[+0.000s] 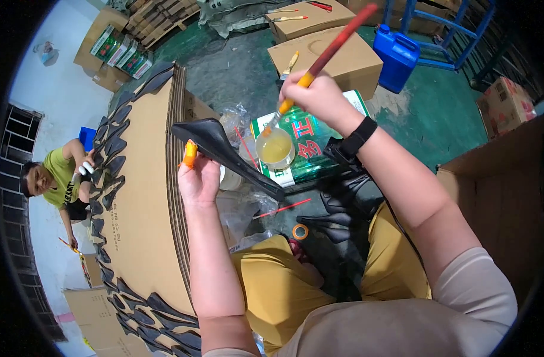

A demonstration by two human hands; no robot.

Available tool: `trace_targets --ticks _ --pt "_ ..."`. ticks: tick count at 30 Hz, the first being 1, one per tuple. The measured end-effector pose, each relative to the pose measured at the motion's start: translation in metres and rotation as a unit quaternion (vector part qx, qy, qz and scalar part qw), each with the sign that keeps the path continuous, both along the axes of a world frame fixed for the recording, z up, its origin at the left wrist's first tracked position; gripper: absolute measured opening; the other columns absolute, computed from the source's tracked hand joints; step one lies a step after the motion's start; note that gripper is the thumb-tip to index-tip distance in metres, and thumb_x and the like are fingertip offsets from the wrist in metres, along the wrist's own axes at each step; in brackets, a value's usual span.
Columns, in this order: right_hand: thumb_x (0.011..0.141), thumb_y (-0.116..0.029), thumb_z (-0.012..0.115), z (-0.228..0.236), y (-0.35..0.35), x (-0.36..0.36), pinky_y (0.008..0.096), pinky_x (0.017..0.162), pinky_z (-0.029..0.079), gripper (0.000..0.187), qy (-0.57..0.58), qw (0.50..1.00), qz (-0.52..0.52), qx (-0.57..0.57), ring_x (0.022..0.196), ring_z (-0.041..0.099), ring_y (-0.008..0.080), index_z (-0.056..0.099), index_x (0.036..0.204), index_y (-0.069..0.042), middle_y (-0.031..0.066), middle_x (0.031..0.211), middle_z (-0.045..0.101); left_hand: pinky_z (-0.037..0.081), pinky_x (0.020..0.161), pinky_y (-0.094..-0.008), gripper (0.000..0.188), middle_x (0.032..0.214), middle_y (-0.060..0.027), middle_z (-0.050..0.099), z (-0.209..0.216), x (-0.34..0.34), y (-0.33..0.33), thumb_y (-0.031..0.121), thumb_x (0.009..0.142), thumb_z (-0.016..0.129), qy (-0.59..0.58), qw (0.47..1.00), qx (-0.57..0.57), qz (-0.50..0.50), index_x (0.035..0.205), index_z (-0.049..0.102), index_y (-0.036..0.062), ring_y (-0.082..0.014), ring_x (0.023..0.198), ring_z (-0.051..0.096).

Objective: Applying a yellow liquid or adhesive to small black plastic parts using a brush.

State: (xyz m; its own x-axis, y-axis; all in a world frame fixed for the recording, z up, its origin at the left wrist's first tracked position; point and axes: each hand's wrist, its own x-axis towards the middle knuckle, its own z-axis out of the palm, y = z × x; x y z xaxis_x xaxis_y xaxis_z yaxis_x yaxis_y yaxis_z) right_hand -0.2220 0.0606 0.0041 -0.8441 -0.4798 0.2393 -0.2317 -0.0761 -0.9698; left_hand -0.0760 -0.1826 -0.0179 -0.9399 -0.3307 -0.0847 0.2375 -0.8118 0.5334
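Leaning over a low work spot, the seated person in mustard trousers [272,268] holds a black sole-shaped piece [215,140] up in the left hand [200,178], its broad end toward the left and its narrow end slanting down to the right. One digit of that hand, wrapped in orange, stands upright at the lower edge of the piece; the other fingers are mostly hidden behind it, so I cannot tell whether they are spread or pressed together. The right hand [316,98] has its fingers curled close, pinching a paintbrush [340,47] with a red and yellow handle. The handle slopes up and away to the right, and the bristles are down at the rim of a cup [277,150] of yellowish liquid. That cup sits on a green and white box [337,140], just beside the narrow end of the piece. A black band [361,134] circles the right wrist. More black pieces [331,220] lie on the floor near an orange roll of tape [300,231], and others line the edge of a stack of cardboard [147,178] on the left. Past that stack, a co-worker [61,175] in a yellow-green shirt reaches one hand toward the pieces along its edge
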Motion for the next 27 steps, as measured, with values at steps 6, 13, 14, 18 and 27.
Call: trace_targets --ticks 6,13,14,18,27 --pt "0.088 -0.019 0.053 0.04 0.006 0.024 0.0186 0.044 0.03 0.022 -0.04 0.987 0.022 -0.152 0.047 0.041 0.0033 0.063 0.078 -0.002 -0.0022 0.056 0.048 0.033 0.106 -0.0442 0.037 0.126 -0.0192 0.049 0.002 -0.007 0.014 0.015 0.091 0.044 -0.006 1.0 0.022 -0.007 0.122 0.048 -0.0049 -0.0304 0.119 0.046" --pt "0.086 -0.018 0.056 0.041 0.001 0.033 0.0208 0.045 0.034 0.021 -0.011 0.985 0.008 -0.172 0.048 0.044 0.0041 0.061 0.072 -0.002 -0.0022 0.057 0.051 0.033 0.105 -0.0456 0.038 0.126 -0.02 0.049 0.0 -0.011 0.018 0.015 0.09 0.042 0.01 0.999 0.039 -0.022 0.122 0.048 -0.005 -0.0313 0.118 0.046" --pt "0.085 -0.018 0.056 0.04 0.0 0.033 0.0212 0.045 0.035 0.021 -0.009 0.987 0.011 -0.157 0.049 0.045 0.0042 0.061 0.073 -0.002 -0.0019 0.057 0.051 0.033 0.105 -0.0456 0.038 0.126 -0.02 0.049 0.0 -0.011 0.017 0.015 0.09 0.042 0.01 0.999 0.039 -0.022 0.122 0.048 -0.005 -0.0313 0.118 0.046" --pt "0.085 -0.018 0.056 0.034 0.0 0.032 0.0221 0.046 0.035 0.02 0.04 0.992 0.021 -0.12 0.049 0.044 0.0044 0.061 0.073 -0.002 -0.0016 0.058 0.052 0.034 0.104 -0.0463 0.037 0.126 -0.0204 0.049 0.001 -0.01 0.015 0.015 0.09 0.042 0.02 0.998 0.053 -0.022 0.121 0.048 -0.0046 -0.0316 0.117 0.047" --pt "0.088 -0.02 0.054 0.036 -0.005 0.033 0.019 0.044 0.034 0.022 -0.019 0.981 0.039 -0.19 0.048 0.043 0.0034 0.06 0.076 -0.003 -0.0027 0.057 0.05 0.036 0.103 -0.0464 0.037 0.125 -0.0192 0.05 0.004 -0.012 0.018 0.017 0.091 0.043 0.015 0.998 0.065 -0.019 0.12 0.05 -0.0035 -0.0308 0.116 0.049"
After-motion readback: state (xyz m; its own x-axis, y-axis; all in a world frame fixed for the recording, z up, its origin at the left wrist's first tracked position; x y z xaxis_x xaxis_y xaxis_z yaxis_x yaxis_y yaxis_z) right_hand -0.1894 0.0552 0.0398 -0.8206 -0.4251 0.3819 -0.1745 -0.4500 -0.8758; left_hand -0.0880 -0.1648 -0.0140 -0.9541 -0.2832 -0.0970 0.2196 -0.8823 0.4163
